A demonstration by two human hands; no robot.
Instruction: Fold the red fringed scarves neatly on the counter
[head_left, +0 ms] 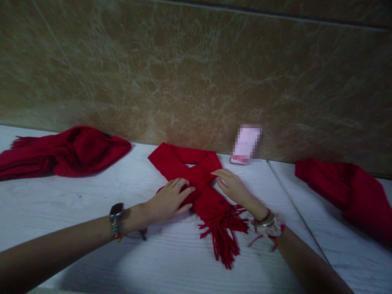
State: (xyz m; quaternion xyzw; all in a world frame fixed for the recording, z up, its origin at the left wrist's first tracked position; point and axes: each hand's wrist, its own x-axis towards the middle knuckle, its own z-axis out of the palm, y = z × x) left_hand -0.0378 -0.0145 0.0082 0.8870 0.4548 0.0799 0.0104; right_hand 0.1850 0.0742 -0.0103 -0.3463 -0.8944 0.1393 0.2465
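In the head view, a red fringed scarf (206, 165) lies folded into a loop, its two parts crossing in the middle. Its fringe (226, 241) spreads toward me at the lower right. My left hand (171, 200), wearing a ring, rests over the lower left of the crossing with fingers apart; part of the scarf beneath it is hidden. My right hand (231, 185) is at the scarf's right edge. Its fingertips touch the cloth, fingers stretched out and thumb apart.
A second red scarf (85, 151) lies bunched at the left, a third red cloth (343, 192) at the right. Against the brown marbled wall (183, 73) leans a pink, blurred-out item (247, 143). The white wood-grain surface (122, 261) has a seam at the right.
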